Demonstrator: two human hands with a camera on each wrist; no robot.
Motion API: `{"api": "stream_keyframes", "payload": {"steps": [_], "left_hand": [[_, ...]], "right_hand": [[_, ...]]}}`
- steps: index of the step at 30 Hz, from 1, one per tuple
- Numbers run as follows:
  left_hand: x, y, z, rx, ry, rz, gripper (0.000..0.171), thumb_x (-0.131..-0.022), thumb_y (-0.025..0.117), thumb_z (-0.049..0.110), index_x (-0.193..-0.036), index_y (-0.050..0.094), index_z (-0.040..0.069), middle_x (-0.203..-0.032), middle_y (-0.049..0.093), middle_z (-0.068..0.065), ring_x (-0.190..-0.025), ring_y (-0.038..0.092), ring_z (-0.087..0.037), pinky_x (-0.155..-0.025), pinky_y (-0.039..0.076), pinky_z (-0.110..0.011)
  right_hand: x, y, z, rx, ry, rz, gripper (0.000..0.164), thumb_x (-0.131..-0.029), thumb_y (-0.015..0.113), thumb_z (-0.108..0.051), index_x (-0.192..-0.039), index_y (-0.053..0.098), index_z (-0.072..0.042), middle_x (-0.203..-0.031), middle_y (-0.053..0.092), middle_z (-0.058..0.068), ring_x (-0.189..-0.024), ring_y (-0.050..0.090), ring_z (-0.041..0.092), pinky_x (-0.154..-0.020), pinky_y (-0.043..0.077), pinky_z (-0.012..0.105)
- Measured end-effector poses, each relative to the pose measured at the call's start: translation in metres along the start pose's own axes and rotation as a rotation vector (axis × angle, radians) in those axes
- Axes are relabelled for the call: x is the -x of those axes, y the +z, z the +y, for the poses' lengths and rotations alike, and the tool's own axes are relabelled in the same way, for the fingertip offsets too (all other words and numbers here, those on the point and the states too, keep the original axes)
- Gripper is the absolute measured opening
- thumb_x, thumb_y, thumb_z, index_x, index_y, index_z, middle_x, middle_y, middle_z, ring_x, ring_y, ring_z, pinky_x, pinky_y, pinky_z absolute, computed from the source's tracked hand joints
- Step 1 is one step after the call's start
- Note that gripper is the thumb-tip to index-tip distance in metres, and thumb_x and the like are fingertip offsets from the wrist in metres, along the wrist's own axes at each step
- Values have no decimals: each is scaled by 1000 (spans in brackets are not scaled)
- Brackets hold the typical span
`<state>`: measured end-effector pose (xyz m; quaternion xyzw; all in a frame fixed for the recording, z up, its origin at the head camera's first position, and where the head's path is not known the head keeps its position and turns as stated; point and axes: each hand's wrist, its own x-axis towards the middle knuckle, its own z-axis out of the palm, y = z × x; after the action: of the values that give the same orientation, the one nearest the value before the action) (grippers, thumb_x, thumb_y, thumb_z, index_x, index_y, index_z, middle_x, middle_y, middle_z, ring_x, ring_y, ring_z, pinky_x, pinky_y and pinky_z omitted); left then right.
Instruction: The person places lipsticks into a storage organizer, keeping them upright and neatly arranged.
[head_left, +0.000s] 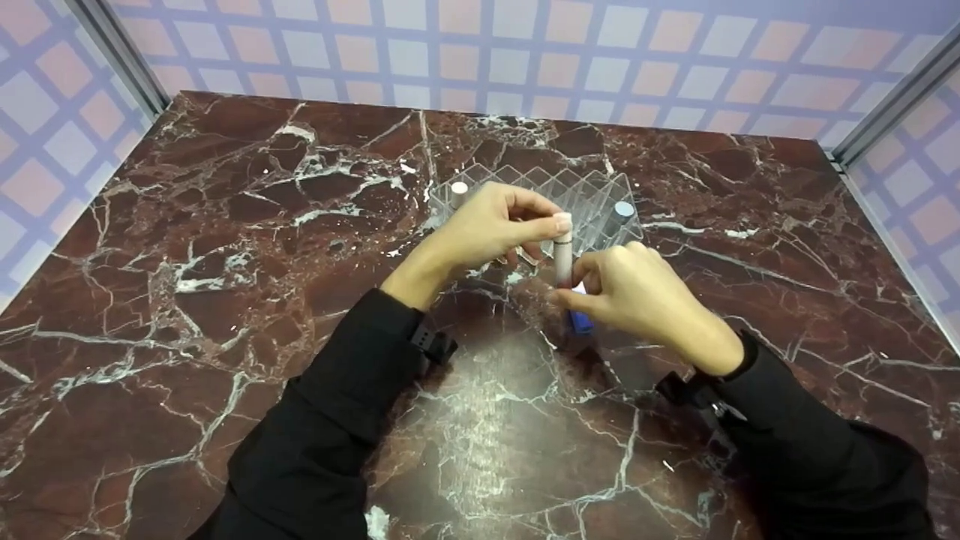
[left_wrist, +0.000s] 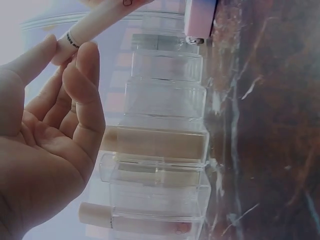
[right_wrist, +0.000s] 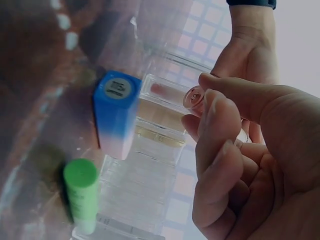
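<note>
A slim, pale lip gloss tube [head_left: 562, 259] stands upright between my two hands, in front of the clear organizer [head_left: 592, 184]. My left hand [head_left: 491, 217] pinches its white cap between thumb and fingertips. Lower down, my right hand [head_left: 634, 289] pinches the tube's bottom end. The left wrist view shows a dark band around the tube [left_wrist: 100, 25] below the cap; the right wrist view shows its round base [right_wrist: 194, 97] between thumb and finger. A blue lipstick [head_left: 581, 321] fading to pale pink stands just behind my right hand, partly hidden by it in the head view.
The organizer has diamond-shaped compartments. A white-capped tube [head_left: 459, 193] is at its left, a grey-topped one [head_left: 622, 212] at its right. A green tube [right_wrist: 81, 195] stands near the blue lipstick in the right wrist view. Patterned panels [head_left: 502, 60] border the marbled table [head_left: 225, 420].
</note>
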<state>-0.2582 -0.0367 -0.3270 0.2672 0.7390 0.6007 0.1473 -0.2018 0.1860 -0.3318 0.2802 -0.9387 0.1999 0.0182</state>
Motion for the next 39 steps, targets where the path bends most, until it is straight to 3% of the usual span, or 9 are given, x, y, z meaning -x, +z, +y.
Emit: {"api": "stream_keyframes", "payload": {"steps": [7,12,20,25,32,39], "left_hand": [[-2,-7,10,-8,-14,29,20,-99,72,22,-114,76,9,-100,74,-10,-73,68,-22,-52,49,-21],[-7,-8,20,-52,39,68,19,-100,71,25,-110,77,10,-100,73,-11,-73,66,-22,-49,46,-22],[-13,2,30,-198,91,209,18,-100,72,26,-110,76,12,-93,73,2,-82,65,-17,-75,54,-28],[-13,5,31,-245,111,306,19,-99,73,29,-112,76,15,-92,72,6,-82,64,-12,-77,53,-26],[-15,8,33,-189,150,424,23,-98,74,26,-116,74,12,-95,73,5,-87,67,-15,-82,54,-25],[-23,12,34,-92,208,487,26,-98,74,19,-121,73,7,-96,73,0,-84,66,-16,-79,56,-26]], "right_hand": [[-10,-9,-1,9,0,22,22,-91,81,-36,-87,79,-15,-47,53,-10,-37,46,8,-39,37,28],[-20,-13,3,23,32,53,25,-92,79,-39,-92,79,-14,-47,53,-9,-38,45,10,-40,35,29],[-37,-12,9,16,59,103,22,-94,78,-36,-92,78,-14,-51,56,-5,-45,51,11,-48,44,32],[-44,-13,8,25,45,131,22,-94,78,-35,-93,78,-13,-51,56,-3,-48,56,15,-51,45,33],[-53,-20,2,18,76,145,27,-97,75,-32,-107,77,-7,-57,62,0,-48,57,15,-49,46,30],[-67,-27,4,-56,134,146,25,-100,71,-30,-114,76,-10,-65,70,2,-50,63,16,-44,47,25]]}}
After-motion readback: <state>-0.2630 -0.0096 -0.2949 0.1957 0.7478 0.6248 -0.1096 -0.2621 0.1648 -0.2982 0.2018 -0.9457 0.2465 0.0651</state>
